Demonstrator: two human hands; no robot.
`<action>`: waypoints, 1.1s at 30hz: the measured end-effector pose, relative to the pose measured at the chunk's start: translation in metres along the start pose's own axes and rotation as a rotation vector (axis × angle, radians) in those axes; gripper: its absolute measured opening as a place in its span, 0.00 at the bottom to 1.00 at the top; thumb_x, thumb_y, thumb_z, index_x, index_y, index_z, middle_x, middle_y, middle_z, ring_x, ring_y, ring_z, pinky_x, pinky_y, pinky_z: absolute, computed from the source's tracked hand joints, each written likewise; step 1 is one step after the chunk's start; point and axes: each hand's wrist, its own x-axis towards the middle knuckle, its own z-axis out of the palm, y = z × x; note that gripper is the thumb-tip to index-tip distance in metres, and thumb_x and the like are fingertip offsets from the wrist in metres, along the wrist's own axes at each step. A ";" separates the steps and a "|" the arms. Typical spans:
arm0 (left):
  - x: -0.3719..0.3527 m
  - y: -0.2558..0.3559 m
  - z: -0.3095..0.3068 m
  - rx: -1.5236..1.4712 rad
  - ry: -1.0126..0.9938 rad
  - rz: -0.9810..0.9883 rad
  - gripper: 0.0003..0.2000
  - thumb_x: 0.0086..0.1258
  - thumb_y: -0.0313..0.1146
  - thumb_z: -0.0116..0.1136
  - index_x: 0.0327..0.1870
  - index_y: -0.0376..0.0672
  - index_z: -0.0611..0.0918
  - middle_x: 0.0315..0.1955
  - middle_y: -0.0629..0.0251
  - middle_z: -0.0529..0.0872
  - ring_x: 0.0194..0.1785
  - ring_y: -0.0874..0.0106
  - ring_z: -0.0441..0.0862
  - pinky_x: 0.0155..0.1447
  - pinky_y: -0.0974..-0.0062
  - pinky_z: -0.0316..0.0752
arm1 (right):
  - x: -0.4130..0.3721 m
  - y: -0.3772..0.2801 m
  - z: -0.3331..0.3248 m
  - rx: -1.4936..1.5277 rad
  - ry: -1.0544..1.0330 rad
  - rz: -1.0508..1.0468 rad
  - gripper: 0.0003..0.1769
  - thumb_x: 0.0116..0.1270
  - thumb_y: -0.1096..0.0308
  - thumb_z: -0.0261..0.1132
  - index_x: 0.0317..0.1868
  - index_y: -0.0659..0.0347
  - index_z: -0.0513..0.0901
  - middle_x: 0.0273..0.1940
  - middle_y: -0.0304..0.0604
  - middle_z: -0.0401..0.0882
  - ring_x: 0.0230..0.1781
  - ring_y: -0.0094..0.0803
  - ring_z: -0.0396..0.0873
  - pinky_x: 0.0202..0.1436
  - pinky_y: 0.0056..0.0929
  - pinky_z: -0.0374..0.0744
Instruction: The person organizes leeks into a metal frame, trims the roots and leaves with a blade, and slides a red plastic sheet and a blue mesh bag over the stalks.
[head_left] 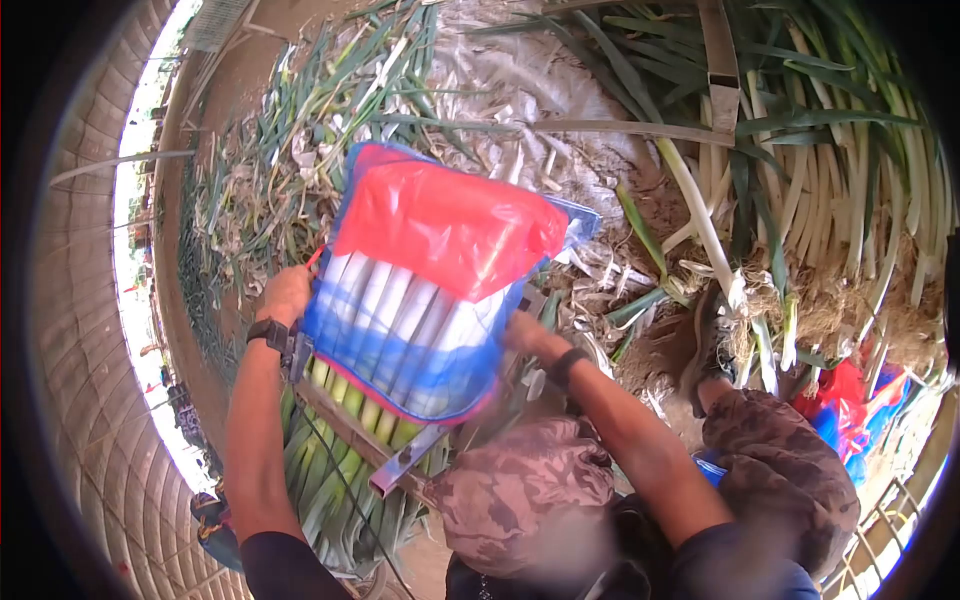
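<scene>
A clear plastic bag [412, 330] with red and blue printing covers the white ends of several leeks [388, 300]. Their green leaves [335, 460] stick out below its open edge. At the bag's left edge my left hand [287, 295] is closed, with a thin red strip [316, 257] showing at its fingers. On the other side, my right hand [525, 335] is at the bag's right edge, blurred and partly hidden. The bundle lies over a metal and wooden stand [395, 470].
Loose leeks [850, 190] with roots are piled at the right behind a wooden frame [722, 80]. Leaf scraps [340, 90] cover the ground ahead. Red and blue plastic bags [850, 410] lie at the lower right. A curved wall [85, 300] runs along the left.
</scene>
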 end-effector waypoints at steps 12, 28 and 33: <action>-0.144 0.084 -0.020 0.030 0.836 0.770 0.05 0.68 0.31 0.53 0.38 0.45 0.82 0.36 0.57 0.82 0.43 0.57 0.81 0.46 0.56 0.75 | -0.083 -0.126 -0.033 -0.650 0.177 -0.229 0.19 0.60 0.57 0.69 0.49 0.56 0.84 0.43 0.52 0.86 0.44 0.51 0.83 0.44 0.46 0.81; -0.227 0.034 0.027 -0.253 0.731 0.564 0.05 0.60 0.26 0.57 0.33 0.39 0.84 0.34 0.51 0.87 0.40 0.50 0.86 0.42 0.53 0.80 | -0.128 -0.169 -0.032 -0.328 -0.188 -0.357 0.14 0.64 0.63 0.65 0.45 0.63 0.87 0.40 0.53 0.86 0.41 0.37 0.84 0.48 0.34 0.80; -0.291 0.059 -0.010 -0.464 0.696 0.757 0.05 0.60 0.28 0.59 0.35 0.39 0.83 0.36 0.51 0.85 0.42 0.50 0.84 0.44 0.54 0.78 | -0.174 -0.232 -0.051 -0.451 -0.074 -0.364 0.19 0.64 0.65 0.67 0.52 0.68 0.85 0.45 0.47 0.86 0.60 0.35 0.75 0.62 0.33 0.74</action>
